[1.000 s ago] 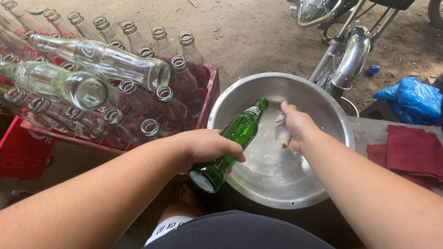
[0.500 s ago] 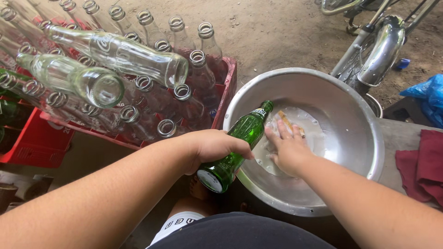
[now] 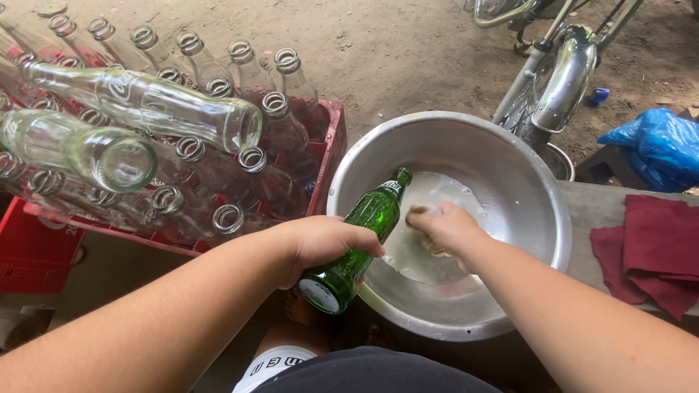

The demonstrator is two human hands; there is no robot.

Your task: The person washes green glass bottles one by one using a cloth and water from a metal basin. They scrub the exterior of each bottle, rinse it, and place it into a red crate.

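The left hand (image 3: 324, 244) is wrapped closed around the lower body of a green glass bottle (image 3: 358, 236), which lies tilted with its base toward the person and its open neck pointing over the rim into a wide, round, silvery metal basin (image 3: 524, 175). The right hand (image 3: 445, 227) is inside the basin, fingers curled shut just beside the bottle's shoulder; something pale shows under the fingers, but what it is cannot be told. A shallow pool of soapy water (image 3: 444, 193) lies on the basin's bottom.

To the left, a red plastic crate (image 3: 331, 156) stands just beside the basin, packed with upright clear glass bottles (image 3: 280, 124); two more clear bottles (image 3: 145, 105) lie on their sides on top. On the right, folded dark red cloths (image 3: 652, 251) rest on a grey table (image 3: 593, 207), with a blue plastic bag (image 3: 659, 145) behind them and a motorbike's chrome part (image 3: 564, 76) on the dirt ground.
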